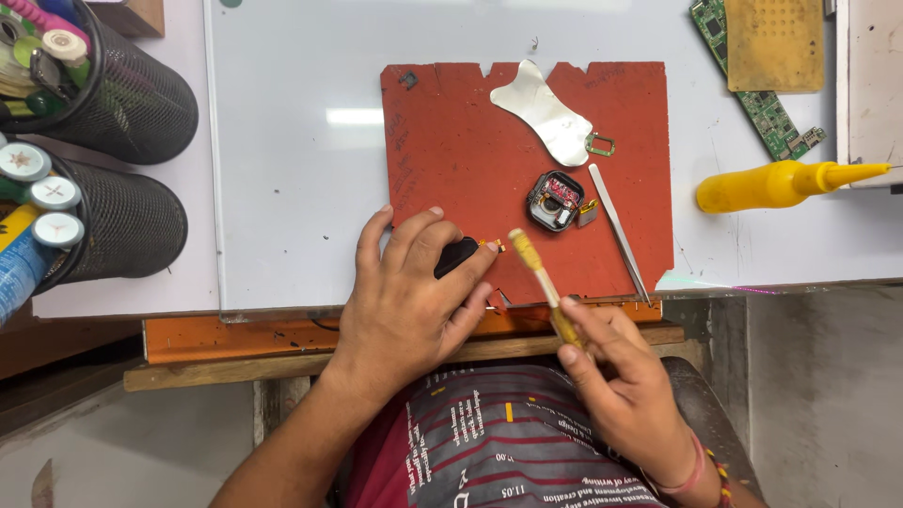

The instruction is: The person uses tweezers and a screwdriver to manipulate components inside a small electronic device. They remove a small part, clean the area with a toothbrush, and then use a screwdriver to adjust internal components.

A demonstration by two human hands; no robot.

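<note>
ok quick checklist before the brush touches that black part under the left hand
1. Left hand pins the black part on the red mat: ok.
2. Right hand grips the brush: ok.
3. Brush tip off the part: ok.
4. Small flex end uncovered: ok.
5. Opened watch body and tweezers lie apart from the brush: ok.
6. Bristles clean: cannot tell.

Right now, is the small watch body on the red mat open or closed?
Open. The watch body lies face-up on the red mat with no cover, its red and metallic internals exposed.
</note>
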